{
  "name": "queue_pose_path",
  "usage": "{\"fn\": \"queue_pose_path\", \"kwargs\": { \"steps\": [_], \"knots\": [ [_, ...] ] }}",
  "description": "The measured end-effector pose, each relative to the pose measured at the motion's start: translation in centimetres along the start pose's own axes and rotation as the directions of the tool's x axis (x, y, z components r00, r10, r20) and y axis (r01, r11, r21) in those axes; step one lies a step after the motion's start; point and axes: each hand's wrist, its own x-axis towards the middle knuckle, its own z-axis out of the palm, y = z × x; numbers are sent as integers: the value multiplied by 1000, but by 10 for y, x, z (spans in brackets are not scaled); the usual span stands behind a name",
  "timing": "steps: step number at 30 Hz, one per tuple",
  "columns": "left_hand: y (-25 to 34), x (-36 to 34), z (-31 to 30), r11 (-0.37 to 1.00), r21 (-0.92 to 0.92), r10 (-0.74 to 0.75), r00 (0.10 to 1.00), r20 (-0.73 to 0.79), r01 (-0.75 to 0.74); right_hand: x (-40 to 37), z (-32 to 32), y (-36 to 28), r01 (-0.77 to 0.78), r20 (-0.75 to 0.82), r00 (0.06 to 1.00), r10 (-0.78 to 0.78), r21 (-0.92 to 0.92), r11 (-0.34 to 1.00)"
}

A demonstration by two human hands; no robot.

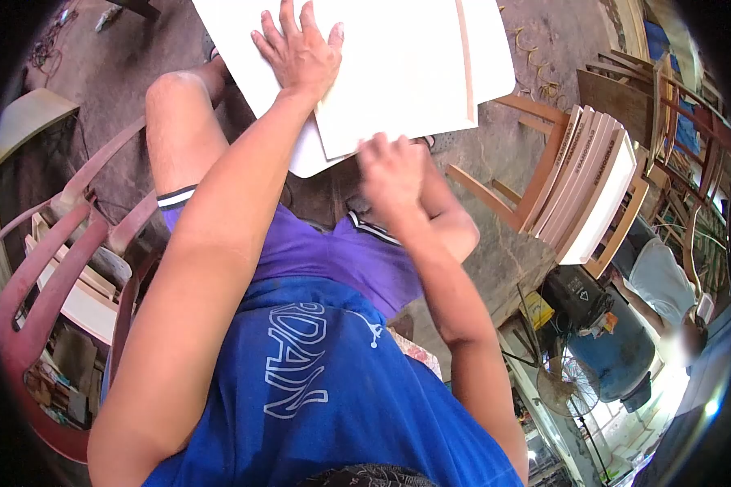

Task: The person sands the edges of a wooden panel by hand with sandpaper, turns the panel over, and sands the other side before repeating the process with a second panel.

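Head view: left hand [296, 53] flat on the white panel [398, 73] across the knees, fingers spread wide. Right hand [391, 174] at the panel's near edge, curled shut and blurred, with anything inside impossible to tell. Probably mid-work on that edge, amount left unclear. Panel's far end cut off.

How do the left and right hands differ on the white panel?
Left hand lies flat, fingers spread, far up the white panel; right hand is curled shut at the panel's near edge. Left hand is sharp, right hand blurred. Both are bare and at the same panel.
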Motion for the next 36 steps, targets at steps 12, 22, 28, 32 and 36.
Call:
{"fn": "queue_pose_path", "kwargs": {
  "steps": [12,22,28,32,36],
  "knots": [
    [2,-3,-1,1000,9,6,1000,6,-6,-25,42,6,-36,-351,929,117,229,973],
    [-3,-3,3,998,49,33,999,-8,-32,-43,71,50,-207,-369,895,251,155,966],
    [0,0,-1,999,21,28,1000,4,-28,-32,67,-35,-54,-344,929,136,239,970],
    [-2,2,2,999,38,31,999,-32,-30,-36,60,-14,-74,-351,927,134,180,981],
    [-3,3,3,999,25,34,999,-28,-33,-33,61,-46,-98,-362,917,168,205,974]
  ]
}}
